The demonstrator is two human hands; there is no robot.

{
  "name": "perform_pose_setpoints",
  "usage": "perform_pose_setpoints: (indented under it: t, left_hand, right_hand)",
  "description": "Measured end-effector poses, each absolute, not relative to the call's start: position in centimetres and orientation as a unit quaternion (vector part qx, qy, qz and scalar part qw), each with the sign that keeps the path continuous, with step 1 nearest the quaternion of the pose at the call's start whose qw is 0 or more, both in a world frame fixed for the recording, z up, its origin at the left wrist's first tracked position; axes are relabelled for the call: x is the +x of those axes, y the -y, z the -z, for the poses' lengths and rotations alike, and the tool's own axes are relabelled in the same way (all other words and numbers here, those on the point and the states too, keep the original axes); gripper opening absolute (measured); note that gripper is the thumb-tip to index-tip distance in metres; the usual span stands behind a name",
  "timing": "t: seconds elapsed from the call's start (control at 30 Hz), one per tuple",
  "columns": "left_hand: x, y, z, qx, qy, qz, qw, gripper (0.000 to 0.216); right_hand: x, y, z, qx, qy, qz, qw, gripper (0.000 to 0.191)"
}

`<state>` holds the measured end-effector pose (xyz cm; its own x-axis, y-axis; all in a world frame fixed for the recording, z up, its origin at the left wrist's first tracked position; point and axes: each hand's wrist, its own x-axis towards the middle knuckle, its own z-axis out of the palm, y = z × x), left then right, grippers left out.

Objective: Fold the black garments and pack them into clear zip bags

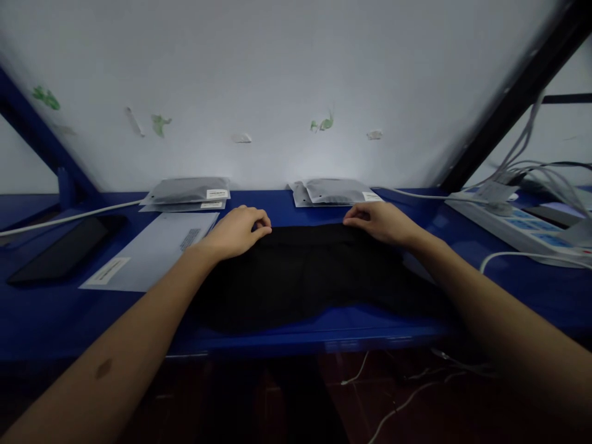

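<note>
A black garment point(305, 274) lies spread flat on the blue table point(55, 314) in front of me. My left hand point(238, 231) rests on its far left corner with the fingers curled, pinching the cloth's edge. My right hand point(379, 221) sits on the far right corner, fingers also curled onto the edge. Both forearms reach in from the bottom corners of the view.
Grey plastic bags lie in a stack at the back left point(187, 191) and at the back centre point(333, 191). A flat white bag with labels point(152, 250) and a dark tablet point(60, 250) lie to the left. A white power strip point(518, 228) with cables sits right.
</note>
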<state>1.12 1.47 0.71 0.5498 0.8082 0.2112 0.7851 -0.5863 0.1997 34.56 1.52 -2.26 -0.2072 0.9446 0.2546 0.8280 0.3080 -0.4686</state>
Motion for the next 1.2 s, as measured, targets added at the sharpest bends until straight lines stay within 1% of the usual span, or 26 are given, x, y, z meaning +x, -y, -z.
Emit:
perform_pose_setpoints:
  t: [0.43,1.2]
  left_hand:
    - [1.14,-1.36,-0.68,0.878,-0.453,-0.153,0.031,0.021]
    - [0.76,-1.27,-0.77,0.878,-0.447,-0.156,0.064,0.020]
  right_hand:
    - [34.64,-1.65,2.46,-0.579,0.767,-0.120,0.251,0.018]
    - [35.03,-2.27,2.88,-0.559,0.766,-0.168,0.268,0.017]
